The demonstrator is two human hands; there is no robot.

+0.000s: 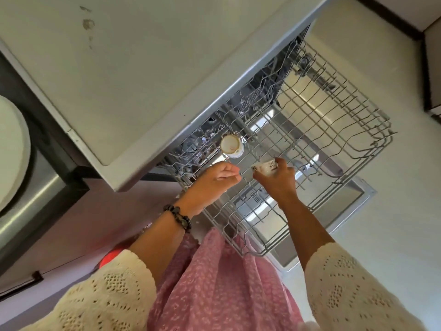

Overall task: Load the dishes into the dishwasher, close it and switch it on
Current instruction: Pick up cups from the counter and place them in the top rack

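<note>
The dishwasher's wire upper rack (334,120) is pulled out over the open door (362,194). A white teacup with a floral pattern (231,146) lies on its side at the rack's near left part, by the tub opening. My right hand (279,180) grips a second floral teacup (263,167) just above the rack wires, a little to the right of the first cup. My left hand (214,181) hovers over the rack's left edge with its fingers curled; nothing shows in it. The rest of the rack holds no dishes.
A pale countertop (119,75) overhangs the dishwasher on the left. A round white plate (12,151) sits at the far left on a steel surface. Light floor (393,211) lies to the right, with a dark-edged cabinet (432,68) at the far right.
</note>
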